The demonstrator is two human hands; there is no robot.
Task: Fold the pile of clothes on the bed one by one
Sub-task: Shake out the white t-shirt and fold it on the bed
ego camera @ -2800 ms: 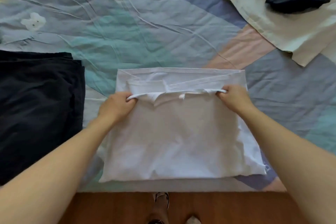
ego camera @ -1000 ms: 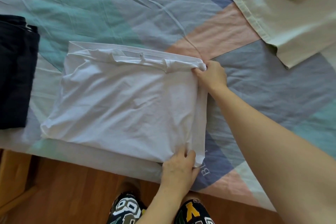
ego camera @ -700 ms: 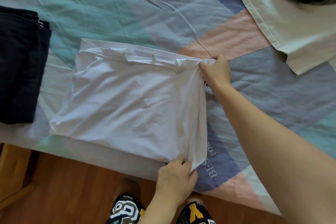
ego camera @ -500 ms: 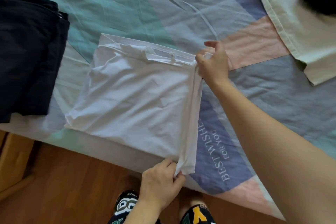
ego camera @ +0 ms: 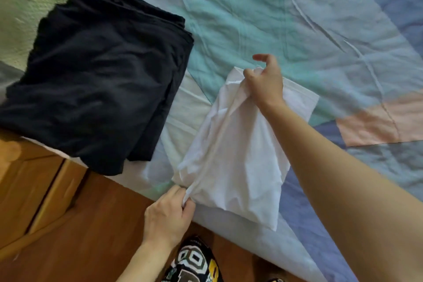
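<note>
A white garment (ego camera: 242, 155) lies partly folded at the near edge of the bed. My right hand (ego camera: 265, 82) grips its far corner, lifted and carried over to the left so the right half doubles across the left half. My left hand (ego camera: 167, 215) pinches the near corner of the same edge at the bed's front edge. A strip of the garment's lower layer shows to the right of my right hand. A folded black garment (ego camera: 96, 98) lies flat on the bed to the left, apart from the white one.
The patchwork bedsheet (ego camera: 297, 18) in teal, blue and pink spreads beyond the garments. Below the bed edge is a wooden floor (ego camera: 80, 224), with wooden furniture (ego camera: 25, 185) at the left. My patterned trouser legs (ego camera: 194, 263) show at the bottom.
Both hands have carried the white garment's right edge leftward over its middle, folding it in half. The view has swung left, so the cream and dark clothes at the upper right are out of frame.
</note>
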